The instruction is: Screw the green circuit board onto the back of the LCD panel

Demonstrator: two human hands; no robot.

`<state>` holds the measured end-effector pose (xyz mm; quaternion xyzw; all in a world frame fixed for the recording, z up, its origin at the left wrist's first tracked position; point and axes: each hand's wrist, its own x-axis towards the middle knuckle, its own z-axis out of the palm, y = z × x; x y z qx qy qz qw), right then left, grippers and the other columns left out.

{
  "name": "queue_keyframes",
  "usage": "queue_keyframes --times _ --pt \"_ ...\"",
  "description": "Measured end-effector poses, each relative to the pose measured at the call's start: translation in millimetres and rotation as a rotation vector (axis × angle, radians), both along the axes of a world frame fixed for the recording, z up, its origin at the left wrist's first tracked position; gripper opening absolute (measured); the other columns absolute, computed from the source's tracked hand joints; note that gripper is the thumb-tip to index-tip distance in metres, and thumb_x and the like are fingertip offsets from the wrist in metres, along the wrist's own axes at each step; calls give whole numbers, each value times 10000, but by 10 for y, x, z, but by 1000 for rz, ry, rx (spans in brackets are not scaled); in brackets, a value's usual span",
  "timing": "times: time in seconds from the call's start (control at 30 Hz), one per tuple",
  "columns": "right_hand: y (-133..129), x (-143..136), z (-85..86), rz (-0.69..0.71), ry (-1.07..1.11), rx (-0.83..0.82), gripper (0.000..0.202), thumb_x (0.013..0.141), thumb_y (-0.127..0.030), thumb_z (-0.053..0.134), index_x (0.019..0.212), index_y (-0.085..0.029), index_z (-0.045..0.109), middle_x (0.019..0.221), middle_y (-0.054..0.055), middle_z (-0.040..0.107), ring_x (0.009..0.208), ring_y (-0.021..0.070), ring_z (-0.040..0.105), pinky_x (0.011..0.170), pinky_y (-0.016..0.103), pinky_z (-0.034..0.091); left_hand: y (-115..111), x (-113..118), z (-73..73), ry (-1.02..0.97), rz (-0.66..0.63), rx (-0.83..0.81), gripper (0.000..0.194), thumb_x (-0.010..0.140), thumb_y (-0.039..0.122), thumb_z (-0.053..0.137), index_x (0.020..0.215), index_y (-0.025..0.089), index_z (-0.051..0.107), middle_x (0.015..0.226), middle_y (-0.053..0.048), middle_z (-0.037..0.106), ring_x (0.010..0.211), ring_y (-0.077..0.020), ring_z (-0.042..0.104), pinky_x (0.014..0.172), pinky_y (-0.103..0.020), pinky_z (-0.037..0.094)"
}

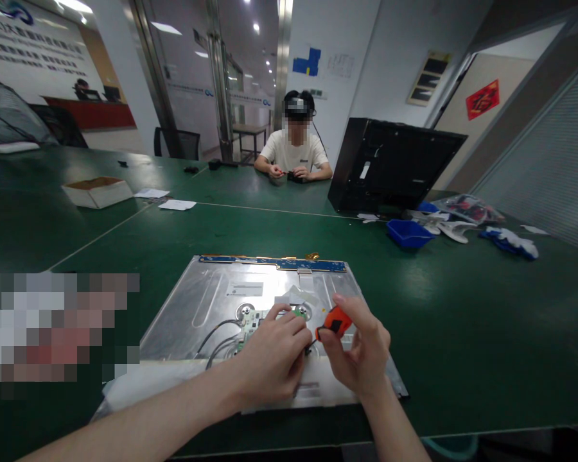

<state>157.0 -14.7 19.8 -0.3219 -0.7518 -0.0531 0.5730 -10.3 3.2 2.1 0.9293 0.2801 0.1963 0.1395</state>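
1. Lower center of frame: metal panel flat on green counter; circuit board on panel's middle, partly hidden.
2. Right of center: right hand pinching orange-black screwdriver, shaft angled down-left.
3. Lower center: left hand over board, fingers curled; can't tell if gripping anything.
4. Upper right: black casing, blue tray near it.
5. Upper center: co-worker across counter.

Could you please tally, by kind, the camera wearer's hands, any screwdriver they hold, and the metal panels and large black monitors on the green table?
Hands: 2 (left hand, right hand)
Orange screwdriver: 1
Metal panel: 1
Black monitor: 1
Total: 5
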Motion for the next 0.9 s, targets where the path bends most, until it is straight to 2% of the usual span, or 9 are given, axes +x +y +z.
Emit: queue_keyframes --times 0.1,0.17,0.4,0.57,0.7,0.8,0.9 --pt "-23 7 2 79 25 -88 451 888 -169 463 1337 -207 448 876 55 628 703 176 606 560 306 512 -2 2 -1 2 -1 6 184 807 160 504 965 197 592 941 -65 638 935 -235 582 1028 -464 295" --pt "-33 8 3 89 37 -122 463 886 -141 440 1344 -210 441 891 57 633 726 178 615 580 311 522 -4 2 2 9 4 10 196 809 161 505 981 198 593 950 -67 639 943 -238 583 1033 -468 293" --pt "1 -17 5 -86 -7 20 465 843 -166 584 1286 -240 464 680 -27 586 546 145 570 467 250 480 -1 -3 8 5 -6 8 181 818 158 498 969 204 587 941 -66 644 921 -238 591 1014 -465 311" --pt "13 -19 13 -108 -14 47 455 842 -208 627 1269 -247 476 619 -50 562 504 137 546 450 239 470 1 -2 -3 -5 -4 15 164 802 153 501 938 194 585 935 -69 642 912 -236 588 1007 -462 316" --pt "0 -3 10 -13 -3 -10 437 877 -245 549 1307 -223 469 707 -3 594 610 162 588 500 270 496 -4 4 6 4 6 9 147 797 154 507 916 191 585 919 -65 636 918 -235 584 1018 -462 307" --pt "-18 4 11 73 29 -83 454 889 -190 459 1342 -206 449 855 51 636 719 183 617 561 307 520 -10 8 17 5 10 4 178 808 156 502 956 198 591 927 -62 637 929 -234 581 1036 -466 289" --pt "-30 3 16 57 40 -108 471 876 -137 447 1341 -211 453 899 56 649 699 170 618 555 296 518 -10 7 19 11 6 7 203 806 154 502 984 199 589 937 -65 636 928 -235 579 1033 -466 294"
